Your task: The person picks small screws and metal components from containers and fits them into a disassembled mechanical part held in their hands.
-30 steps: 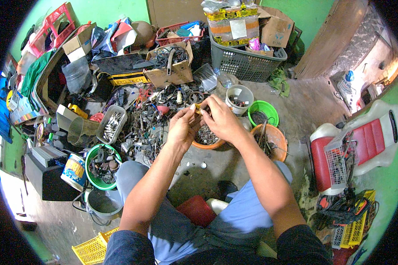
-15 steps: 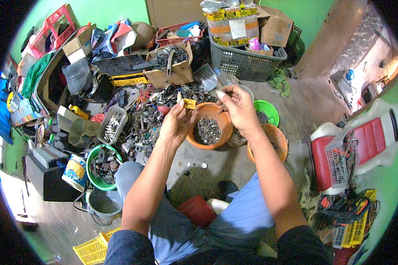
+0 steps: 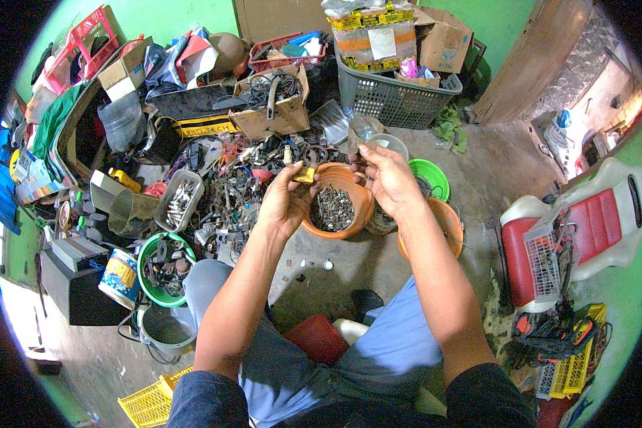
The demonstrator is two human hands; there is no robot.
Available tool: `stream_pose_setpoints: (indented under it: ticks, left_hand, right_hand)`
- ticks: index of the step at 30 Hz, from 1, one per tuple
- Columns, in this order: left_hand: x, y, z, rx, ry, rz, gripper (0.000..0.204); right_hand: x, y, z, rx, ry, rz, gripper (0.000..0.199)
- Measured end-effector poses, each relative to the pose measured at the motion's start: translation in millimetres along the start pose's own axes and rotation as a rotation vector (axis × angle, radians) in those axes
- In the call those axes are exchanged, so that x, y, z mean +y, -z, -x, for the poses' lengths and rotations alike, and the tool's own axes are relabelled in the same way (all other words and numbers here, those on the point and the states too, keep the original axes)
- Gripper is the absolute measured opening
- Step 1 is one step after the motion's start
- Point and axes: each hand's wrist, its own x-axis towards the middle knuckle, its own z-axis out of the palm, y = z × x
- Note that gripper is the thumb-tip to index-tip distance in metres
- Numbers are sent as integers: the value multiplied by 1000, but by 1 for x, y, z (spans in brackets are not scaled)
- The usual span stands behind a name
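Note:
A small yellow block-like piece (image 3: 304,175) is pinched between the thumb and fingers of my left hand (image 3: 285,202). Its exact kind is too small to make out. Just to the right, my right hand (image 3: 390,180) is raised with its thumb and fingers drawn together; whatever may be between them cannot be made out. Below and between the two hands sits an orange bowl (image 3: 364,215) full of small dark and grey parts (image 3: 332,208). The hands are apart and neither touches the bowl's contents.
A wide heap of loose parts (image 3: 225,182) covers the floor ahead and left. Around it stand a clear tub (image 3: 195,204), a green basin (image 3: 145,274) and a grey bucket (image 3: 185,339). A green bowl (image 3: 442,178) and another orange bowl (image 3: 455,239) lie right, before a red-and-white seat (image 3: 595,222).
My right hand has dropped slightly and its fingers have curled differently. The yellow piece has tilted a little in my left hand, which stays nearly in place.

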Motion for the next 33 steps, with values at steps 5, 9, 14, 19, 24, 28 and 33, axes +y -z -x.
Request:
stream_pose_setpoints:
  ticks: [5, 9, 14, 19, 24, 28, 33]
  left_hand:
    - [-4, 2, -1, -12, -33, -95, 26]
    - [-7, 1, 1, 39, -24, -148, 25]
    - [-5, 3, -4, 78, 10, -210, 30]
    - [-3, 6, -5, 35, 36, -145, 39]
    - [-2, -1, -1, -10, 45, -165, 40]
    - [-1, -11, 6, -56, 10, -189, 33]
    - [0, -13, 10, -43, 33, -233, 34]
  right_hand:
    - [4, 2, -4, 40, 23, 87, 11]
    - [10, 1, -9, 131, 117, 312, 15]
    - [23, 4, -18, 217, 303, 643, 18]
    - [23, -5, -14, 98, 327, 740, 20]
    - [28, -9, -11, -65, 505, 878, 20]
    - [26, -17, -3, -94, 485, 903, 20]
    - [26, -16, -3, -83, 541, 968, 19]
